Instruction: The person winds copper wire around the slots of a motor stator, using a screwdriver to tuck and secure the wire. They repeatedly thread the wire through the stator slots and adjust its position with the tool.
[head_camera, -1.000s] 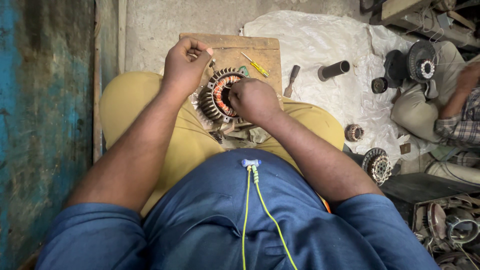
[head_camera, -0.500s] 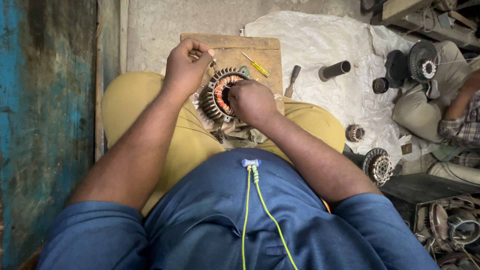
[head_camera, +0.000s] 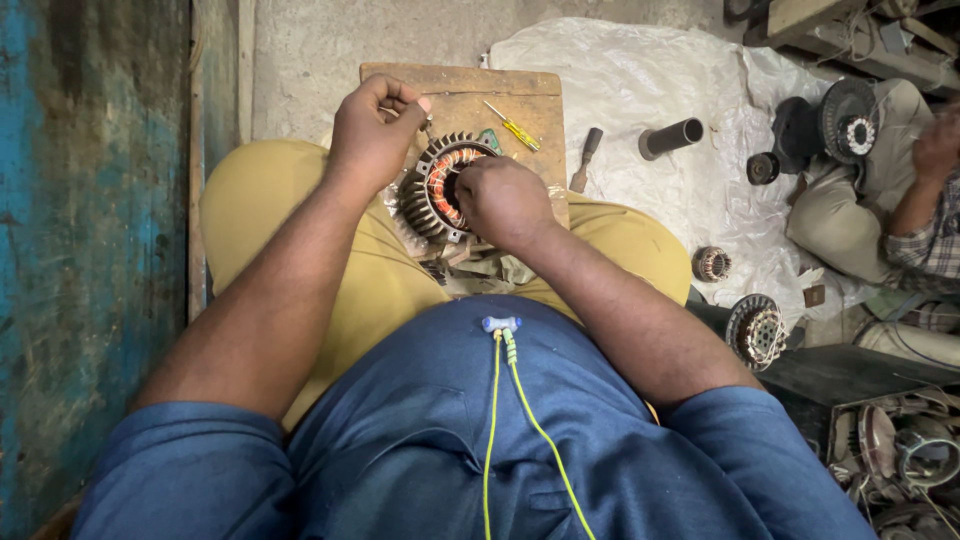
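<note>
In the head view, a finned motor stator (head_camera: 440, 185) with copper windings is held on the lap, between the two hands. The left hand (head_camera: 375, 130) is closed in a pinch at the stator's upper left rim; what is pinched cannot be made out. The right hand (head_camera: 503, 200) is curled over the stator's right side, its fingers pressed into the bore. Beyond the hands a wooden board (head_camera: 500, 90) is seen, with a yellow-handled screwdriver (head_camera: 510, 125) lying on it just above the right hand. Further right, a wooden-handled tool (head_camera: 585, 158) and a dark tube (head_camera: 670, 138) are laid on a white sheet (head_camera: 640, 70). Another person's sleeve (head_camera: 925, 240) is seen at the far right.
</note>
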